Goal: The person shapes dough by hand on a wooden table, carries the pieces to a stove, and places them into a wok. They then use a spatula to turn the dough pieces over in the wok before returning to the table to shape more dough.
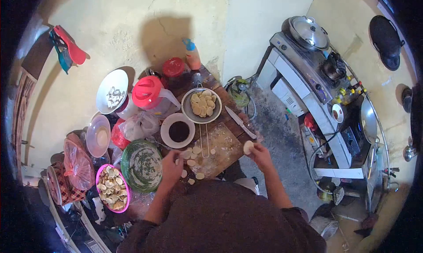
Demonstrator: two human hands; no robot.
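Note:
Between the fingertips of my right hand (261, 157) is a pale round dough disc (248, 147), held past the right edge of the wooden board (224, 143). My left hand (171, 166) is closed at the board's left side, beside several loose discs (194, 156); what its fingers hold is too small to make out. Behind it stands a white bowl of dark liquid (178, 131). A strainer (202, 119) heaped with pale pieces sits farther back, its wire handle lying over the board.
A knife (240, 122) lies right of the strainer. On the left are a floury green basin (142, 166), a pink-rimmed basket of pieces (113, 188) and a red-lidded pitcher (148, 92). A stove with a lidded pan (309, 33) stands at the right.

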